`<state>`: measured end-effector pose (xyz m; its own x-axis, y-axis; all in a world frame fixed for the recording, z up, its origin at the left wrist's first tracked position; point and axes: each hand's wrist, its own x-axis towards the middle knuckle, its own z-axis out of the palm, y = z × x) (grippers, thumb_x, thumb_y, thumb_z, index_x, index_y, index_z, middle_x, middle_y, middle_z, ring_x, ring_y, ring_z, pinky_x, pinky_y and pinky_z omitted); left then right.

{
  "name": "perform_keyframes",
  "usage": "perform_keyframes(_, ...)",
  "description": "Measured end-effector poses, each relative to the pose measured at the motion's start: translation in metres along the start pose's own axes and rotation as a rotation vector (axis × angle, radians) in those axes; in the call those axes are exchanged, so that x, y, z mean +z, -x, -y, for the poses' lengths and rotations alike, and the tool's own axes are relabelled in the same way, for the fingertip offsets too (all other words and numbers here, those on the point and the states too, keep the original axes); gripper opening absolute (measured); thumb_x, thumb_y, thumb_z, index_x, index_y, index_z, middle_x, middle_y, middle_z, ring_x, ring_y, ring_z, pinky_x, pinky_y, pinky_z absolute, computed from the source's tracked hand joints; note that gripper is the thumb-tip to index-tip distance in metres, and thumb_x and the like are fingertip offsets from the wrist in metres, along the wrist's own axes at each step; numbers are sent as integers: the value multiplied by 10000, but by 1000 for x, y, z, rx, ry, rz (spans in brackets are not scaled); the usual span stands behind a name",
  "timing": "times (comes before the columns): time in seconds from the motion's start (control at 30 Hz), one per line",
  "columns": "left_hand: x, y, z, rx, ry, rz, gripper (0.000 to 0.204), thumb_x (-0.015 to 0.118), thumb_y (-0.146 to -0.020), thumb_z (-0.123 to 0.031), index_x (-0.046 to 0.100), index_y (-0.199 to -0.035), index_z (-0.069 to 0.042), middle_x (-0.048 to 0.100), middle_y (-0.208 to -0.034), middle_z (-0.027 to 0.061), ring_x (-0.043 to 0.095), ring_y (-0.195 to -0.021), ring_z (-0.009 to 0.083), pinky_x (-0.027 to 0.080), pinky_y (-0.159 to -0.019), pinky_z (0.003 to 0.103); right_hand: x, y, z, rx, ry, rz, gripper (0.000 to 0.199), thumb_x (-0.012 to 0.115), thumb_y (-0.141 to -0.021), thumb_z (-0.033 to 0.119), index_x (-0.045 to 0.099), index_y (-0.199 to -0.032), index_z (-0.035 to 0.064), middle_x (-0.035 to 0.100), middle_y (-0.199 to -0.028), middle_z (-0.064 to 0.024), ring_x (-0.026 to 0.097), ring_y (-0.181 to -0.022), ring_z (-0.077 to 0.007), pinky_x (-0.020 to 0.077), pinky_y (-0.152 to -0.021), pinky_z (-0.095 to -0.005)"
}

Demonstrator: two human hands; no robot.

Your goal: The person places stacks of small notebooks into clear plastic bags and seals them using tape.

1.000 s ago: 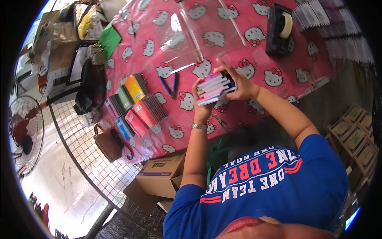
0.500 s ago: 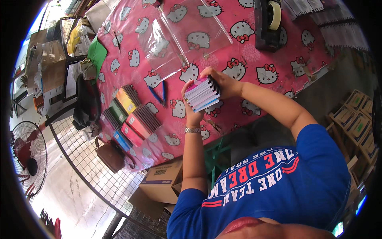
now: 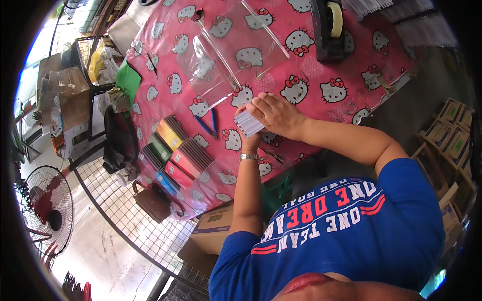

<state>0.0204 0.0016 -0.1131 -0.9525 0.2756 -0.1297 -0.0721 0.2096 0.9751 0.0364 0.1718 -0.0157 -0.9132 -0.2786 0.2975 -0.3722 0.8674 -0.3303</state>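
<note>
A pink tablecloth (image 3: 321,65) with cartoon cats covers the table. Near its front edge, two hands hold a stack of white cards (image 3: 247,123). The right hand (image 3: 273,113) lies on top of the stack. The left hand (image 3: 249,141) grips it from below, and a watch (image 3: 248,156) sits on that wrist. Just past the stack lie clear plastic bags (image 3: 228,50). A black tape holder (image 3: 329,27) stands farther off, to the right of the bags. To the left of the stack lies a blue pen (image 3: 205,125). Farther left are rows of colourful boxes (image 3: 175,153). A fan (image 3: 47,210) stands on the floor, well away from the tablecloth.
</note>
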Motion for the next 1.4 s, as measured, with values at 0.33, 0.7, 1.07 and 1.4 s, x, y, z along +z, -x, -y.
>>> perform_keyframes(0.33, 28, -114, -78, 284, -390, 432, 527, 725, -693, -101, 526, -1180, -62, 519, -1144, 115, 471, -1115, 264, 374, -973, 368, -90, 84, -62, 324, 27, -103, 468, 651, -685, 65, 458, -1109, 27, 486, -1018, -141, 508, -972, -313, 445, -869, -392)
perform_keyframes(0.7, 69, -189, -17, 61, -475, 161, 164, 656, -797, -226, 713, -814, -73, 582, -964, 55, 535, -967, 223, 419, -815, 390, -94, 121, -81, 517, 127, -143, 678, 789, -557, 133, 454, -1141, 53, 480, -1021, -111, 513, -975, -276, 459, -850, -368)
perform_keyframes(1.07, -55, -187, -134, 248, 76, -442, 247, 581, -899, -270, 534, -887, -28, 459, -599, -12, 532, -600, 117, 418, -517, 263, -93, 124, -90, 458, 161, -170, 692, 785, -559, 136, 431, -1144, 31, 465, -1008, -121, 497, -949, -287, 440, -855, -375)
perform_keyframes(1.4, 33, 11, -97, 436, -906, 458, 75, 581, -827, -123, 627, -867, -80, 624, -1139, 89, 579, -1047, 271, 425, -911, 463, -136, 110, -89, 446, 1, -205, 665, 805, -624, 278, 435, -1118, 29, 457, -1002, -144, 474, -959, -317, 419, -837, -404)
